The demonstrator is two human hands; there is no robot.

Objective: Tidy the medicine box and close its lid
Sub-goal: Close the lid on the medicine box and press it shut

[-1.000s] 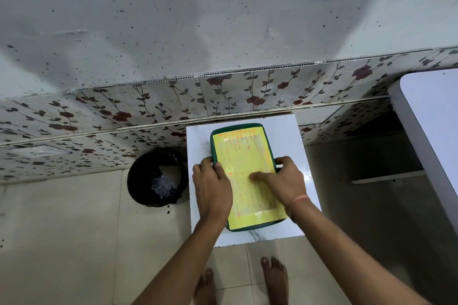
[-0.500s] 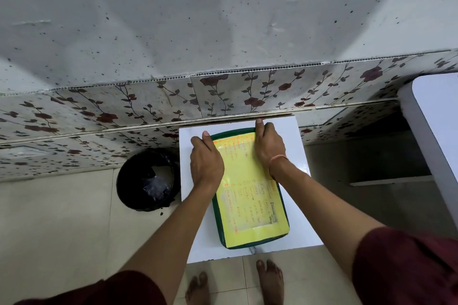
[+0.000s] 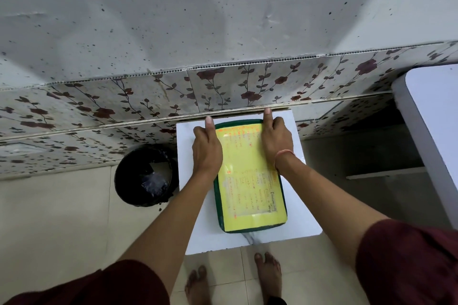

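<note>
The medicine box (image 3: 250,195) is a green rectangular box with a yellow handwritten label covering its lid. It lies flat with the lid down on a small white table (image 3: 195,238). My left hand (image 3: 207,148) grips the box's far left edge, thumb stretched along the side. My right hand (image 3: 275,138) holds the far right edge the same way, an orange thread around its wrist. What is inside the box is hidden.
A black bin (image 3: 146,176) lined with a dark bag stands on the tiled floor left of the table. A floral-tiled wall (image 3: 247,86) runs right behind the table. A white counter edge (image 3: 426,131) juts in at the right. My bare feet (image 3: 269,277) are below.
Both hands slid from the middle of the lid up to the box's far end. The view moved closer over the table.
</note>
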